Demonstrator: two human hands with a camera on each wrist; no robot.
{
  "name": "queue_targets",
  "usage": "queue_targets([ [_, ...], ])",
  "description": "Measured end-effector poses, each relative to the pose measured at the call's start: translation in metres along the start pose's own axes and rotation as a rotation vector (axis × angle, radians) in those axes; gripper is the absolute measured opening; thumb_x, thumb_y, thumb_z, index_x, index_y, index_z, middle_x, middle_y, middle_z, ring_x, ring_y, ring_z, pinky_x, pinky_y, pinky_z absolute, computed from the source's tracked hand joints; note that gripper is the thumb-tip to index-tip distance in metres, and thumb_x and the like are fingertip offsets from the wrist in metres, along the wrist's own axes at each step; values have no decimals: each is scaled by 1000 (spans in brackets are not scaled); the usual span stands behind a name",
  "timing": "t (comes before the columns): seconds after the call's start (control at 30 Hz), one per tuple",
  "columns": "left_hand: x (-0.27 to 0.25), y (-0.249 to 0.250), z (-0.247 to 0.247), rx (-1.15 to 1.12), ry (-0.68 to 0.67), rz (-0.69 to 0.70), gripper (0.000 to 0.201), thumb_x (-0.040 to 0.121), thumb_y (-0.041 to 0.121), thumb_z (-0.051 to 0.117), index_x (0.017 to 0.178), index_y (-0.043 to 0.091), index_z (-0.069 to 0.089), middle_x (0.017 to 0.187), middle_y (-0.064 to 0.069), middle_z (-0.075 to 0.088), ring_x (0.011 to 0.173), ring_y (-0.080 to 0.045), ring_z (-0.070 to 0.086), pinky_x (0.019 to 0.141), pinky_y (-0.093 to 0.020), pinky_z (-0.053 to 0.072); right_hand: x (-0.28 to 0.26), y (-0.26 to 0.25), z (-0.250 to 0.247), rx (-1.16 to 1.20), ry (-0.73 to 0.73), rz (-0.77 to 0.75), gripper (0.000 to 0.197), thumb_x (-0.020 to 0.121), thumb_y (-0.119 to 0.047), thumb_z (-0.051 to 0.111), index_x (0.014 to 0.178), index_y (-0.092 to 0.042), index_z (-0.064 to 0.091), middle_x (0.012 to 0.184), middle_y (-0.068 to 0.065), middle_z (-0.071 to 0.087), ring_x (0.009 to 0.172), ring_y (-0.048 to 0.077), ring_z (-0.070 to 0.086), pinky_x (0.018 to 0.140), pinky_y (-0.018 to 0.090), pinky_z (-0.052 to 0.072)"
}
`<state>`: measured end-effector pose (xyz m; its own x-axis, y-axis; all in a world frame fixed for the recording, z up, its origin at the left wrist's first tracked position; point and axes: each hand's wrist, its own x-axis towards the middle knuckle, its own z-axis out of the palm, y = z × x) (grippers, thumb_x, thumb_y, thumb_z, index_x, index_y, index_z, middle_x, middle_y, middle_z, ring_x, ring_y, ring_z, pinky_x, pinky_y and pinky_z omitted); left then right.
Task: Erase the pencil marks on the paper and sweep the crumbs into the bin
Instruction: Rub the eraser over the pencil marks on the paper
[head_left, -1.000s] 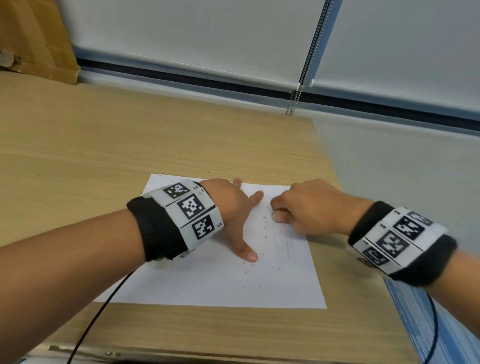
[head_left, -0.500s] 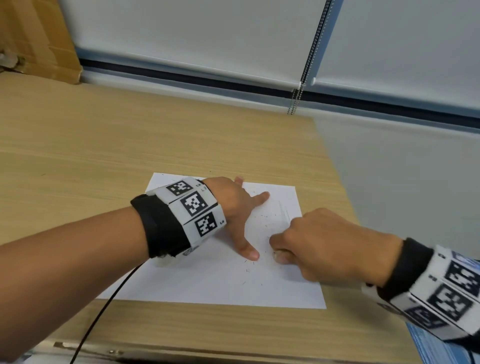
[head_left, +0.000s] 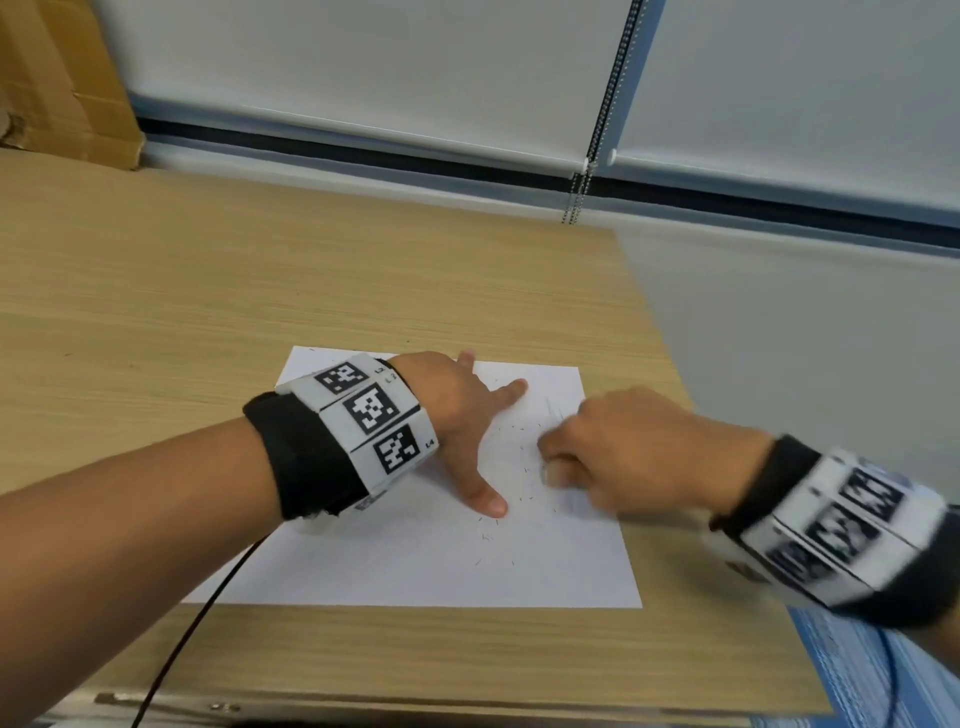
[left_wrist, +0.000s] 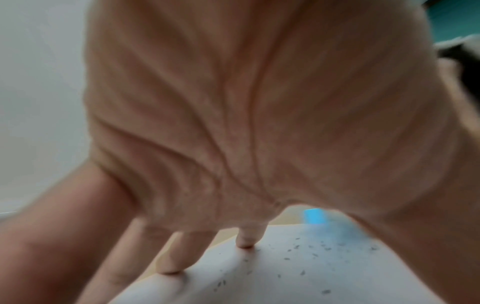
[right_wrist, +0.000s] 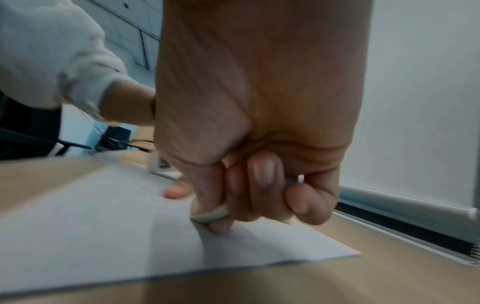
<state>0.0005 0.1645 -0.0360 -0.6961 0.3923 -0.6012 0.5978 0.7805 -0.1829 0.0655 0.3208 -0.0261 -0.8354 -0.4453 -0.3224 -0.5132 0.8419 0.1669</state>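
On white paper sheet: left hand splayed flat, pinning it against rubbing. Right hand fisted around small white eraser, scrubbing faint pencil marks.

Bare desk beyond paper

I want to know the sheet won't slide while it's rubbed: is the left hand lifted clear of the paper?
No, the left hand presses its spread fingers flat on the paper.

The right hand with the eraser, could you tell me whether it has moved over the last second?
Yes. The right hand went from the paper's far right part towards its near edge, then partway back, judged against the paper's right edge.
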Motion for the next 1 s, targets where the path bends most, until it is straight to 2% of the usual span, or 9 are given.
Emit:
queue_targets([
  [0.13,-1,0,0,-1,-6,4,133,58,87,60,143,42,-31,155,-14,-30,137,-37,37,111,-48,34,3,7,2,-1,42,12,19,91,-28,47,75,-17,50,56,-5,42,51,12,35,54,32,34],
  [0.27,-1,1,-1,-8,-5,-7,131,60,84,62,144,42,-30,155,-13,-30,140,-41,29,109,-47,35,-22,-10,8,26,-17,-61,19,90,-29,45,75,-18,48,57,-3,42,54,19,40,61,35,43],
  [0.37,-1,1,0,1,-4,0,132,59,86,60,144,41,-31,155,-15,-29,137,-39,36,110,-49,34,2,3,-1,4,14,-2,21,91,-33,46,77,-18,53,61,-5,45,59,18,44,53,31,33],
  [0.43,-1,0,-1,4,-10,1,133,57,88,59,143,42,-31,155,-16,-29,134,-36,41,110,-49,34,26,19,-5,18,17,70,25,92,-33,47,69,-22,49,62,-7,45,62,18,45,51,28,27],
  [0.53,-2,-1,-1,5,-23,-2,133,57,88,58,142,42,-33,155,-16,-30,132,-36,43,109,-49,36,47,36,-6,68,33,127,36,94,-32,47,60,-27,38,64,-8,47,68,21,49,52,29,30],
  [0.73,-4,1,-1,-9,-4,-7,131,60,85,60,143,41,-31,156,-14,-28,140,-41,31,109,-47,36,13,16,2,8,-19,32,23,91,-28,47,70,-20,49,61,-5,47,59,16,45,57,32,38],
  [0.8,-4,2,0,3,7,-10,131,60,86,59,144,40,-31,157,-14,-26,138,-41,34,106,-46,39,16,15,-2,-18,-27,33,21,92,-30,47,75,-20,52,63,-6,47,63,20,48,57,31,37],
  [0.9,-4,2,0,17,5,-8,132,58,88,59,143,41,-31,157,-16,-25,131,-38,43,102,-45,43,42,33,-11,11,22,119,28,93,-32,46,67,-22,46,64,-7,44,70,23,48,52,27,27],
  [1.0,-3,2,-2,27,-10,-4,133,57,88,58,143,41,-32,157,-15,-26,128,-35,47,100,-45,45,57,46,-10,64,52,144,35,95,-33,45,61,-27,40,66,-7,45,71,21,50,53,27,29],
])
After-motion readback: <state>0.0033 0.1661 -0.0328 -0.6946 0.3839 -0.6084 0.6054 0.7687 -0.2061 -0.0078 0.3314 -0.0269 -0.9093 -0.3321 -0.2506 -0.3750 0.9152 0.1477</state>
